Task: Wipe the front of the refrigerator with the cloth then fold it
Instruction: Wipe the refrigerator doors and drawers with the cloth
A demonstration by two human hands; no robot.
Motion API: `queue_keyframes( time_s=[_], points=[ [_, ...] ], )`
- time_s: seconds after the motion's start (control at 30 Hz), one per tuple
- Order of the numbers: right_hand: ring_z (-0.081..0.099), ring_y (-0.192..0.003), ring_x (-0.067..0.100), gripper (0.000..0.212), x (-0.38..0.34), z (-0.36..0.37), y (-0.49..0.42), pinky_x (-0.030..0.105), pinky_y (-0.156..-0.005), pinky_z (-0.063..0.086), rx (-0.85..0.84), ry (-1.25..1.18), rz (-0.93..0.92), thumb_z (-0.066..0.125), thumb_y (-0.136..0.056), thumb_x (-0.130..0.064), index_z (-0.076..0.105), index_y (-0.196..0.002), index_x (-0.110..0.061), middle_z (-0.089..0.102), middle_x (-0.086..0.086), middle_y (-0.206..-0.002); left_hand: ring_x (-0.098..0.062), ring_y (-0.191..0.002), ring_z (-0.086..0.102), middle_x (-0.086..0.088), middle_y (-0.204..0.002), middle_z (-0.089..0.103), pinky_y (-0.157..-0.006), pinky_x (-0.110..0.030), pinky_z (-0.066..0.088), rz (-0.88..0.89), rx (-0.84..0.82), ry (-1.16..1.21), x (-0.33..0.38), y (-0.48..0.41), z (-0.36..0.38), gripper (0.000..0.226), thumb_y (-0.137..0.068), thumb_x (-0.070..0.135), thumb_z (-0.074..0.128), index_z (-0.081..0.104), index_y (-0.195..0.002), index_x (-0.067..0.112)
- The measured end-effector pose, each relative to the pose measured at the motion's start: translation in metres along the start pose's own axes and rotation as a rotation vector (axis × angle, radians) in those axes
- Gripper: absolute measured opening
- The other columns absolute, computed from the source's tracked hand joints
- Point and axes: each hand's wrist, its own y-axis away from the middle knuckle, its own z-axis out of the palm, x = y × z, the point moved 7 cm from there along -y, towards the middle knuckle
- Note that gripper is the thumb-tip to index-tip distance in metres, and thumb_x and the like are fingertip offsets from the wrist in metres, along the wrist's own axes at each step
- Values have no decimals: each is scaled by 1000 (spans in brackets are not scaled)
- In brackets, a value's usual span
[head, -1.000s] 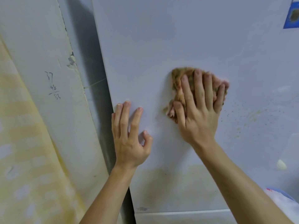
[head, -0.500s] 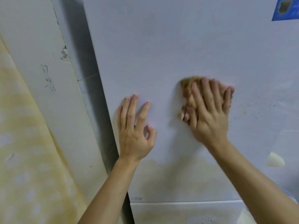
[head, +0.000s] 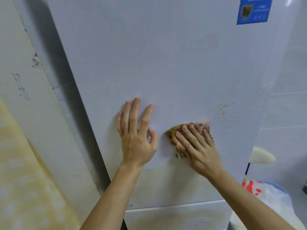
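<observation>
Cloth [head: 172, 134]: bunched against refrigerator door [head: 166, 63], right of centre, pressed under right hand [head: 199, 146], fingers straight.
Left hand [head: 137, 138]: spread flat on door, just beside cloth.
Smear [head: 221, 109]: up-right of cloth, toward door's right edge; right hand nearer.

The refrigerator [head: 166, 63] stands upright, its pale, smooth door front facing the camera. A yellow-green smear [head: 221, 108] and scattered dark specks mark the door near its right edge, and a faint yellowish band runs along its lower edge. The cloth [head: 172, 133], brown and tan, is bunched and pressed flat against the door just below-left of the smear, mostly covered by the right hand's [head: 197, 146] straight fingers.
</observation>
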Motion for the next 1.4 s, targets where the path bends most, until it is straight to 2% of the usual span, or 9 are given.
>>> queue_keyframes(
  time_s=[0.1, 0.27, 0.43, 0.63, 0.77, 1.0, 1.23, 1.3, 1.4],
  points=[
    [27, -156, 36, 54, 49, -30, -46, 53, -129, 14, 172, -47, 175, 51, -108, -17, 37, -160, -12, 31, 16, -167, -37, -156, 27, -18, -163, 39, -127, -58, 19, 9, 8, 5, 12, -3, 6, 71, -78, 4, 68, 58, -147, 15],
    [23, -154, 47, 50, 119, -65, -115, 53, -129, 7, 342, -69, 446, 37, -113, -22, 36, -158, -1, 30, 30, -164, -37, -155, 30, -14, -162, 41, -126, -56, 18, 1, 52, -29, 23, -7, 13, 71, -78, 4, 63, 59, -147, 20],
    [20, -155, 48, 53, 93, -48, -68, 57, -129, 10, 280, -32, 373, 42, -110, -26, 35, -160, -9, 27, 28, -165, -38, -155, 29, -16, -163, 40, -126, -60, 18, -19, 57, -25, 31, -5, 23, 65, -83, 15, 67, 58, -147, 18],
    [6, -162, 29, 59, 67, -11, 43, 50, -131, 6, 23, 4, 179, 37, -112, -39, 18, -166, -27, 5, 6, -175, -34, -156, 30, -11, -162, 42, -124, -58, 22, 41, 53, -5, 62, -8, 36, 59, -89, 19, 67, 59, -147, 22],
    [6, -162, 27, 57, 84, -22, 31, 48, -131, 4, 20, 7, 142, 31, -114, -38, 15, -167, -26, 4, 5, -175, -32, -156, 29, -9, -163, 41, -126, -57, 18, 65, 23, 17, 83, -9, 46, 60, -88, 19, 67, 59, -147, 23],
    [13, -157, 46, 53, 185, -81, -75, 59, -128, 4, 273, -59, 494, 32, -112, -30, 32, -162, -11, 21, 26, -168, -32, -156, 31, -8, -163, 42, -126, -58, 19, 72, 29, 20, 100, -16, 60, 64, -88, 18, 65, 54, -151, 21],
    [5, -155, 56, 57, 153, -44, 26, 63, -128, 9, 184, -158, 600, 26, -112, -27, 20, -162, 1, 15, 37, -165, -31, -157, 28, -7, -164, 41, -124, -61, 21, 65, 34, -4, 102, -13, 64, 59, -92, 18, 60, 55, -150, 21],
    [-1, -158, 51, 62, 134, -24, 79, 62, -128, 7, 68, -215, 655, 27, -110, -29, 17, -162, 3, 5, 32, -169, -32, -157, 28, -7, -164, 41, -125, -61, 20, 61, 42, -11, 102, -13, 65, 60, -91, 17, 61, 55, -151, 21],
    [-10, -161, 29, 65, 123, -16, 114, 56, -128, 8, 17, -289, 726, 20, -111, -47, -2, -167, -21, -20, 2, -173, -33, -157, 28, -8, -164, 40, -125, -62, 20, 49, 55, -10, 103, -13, 66, 62, -89, 15, 62, 55, -150, 19]
  ],
)
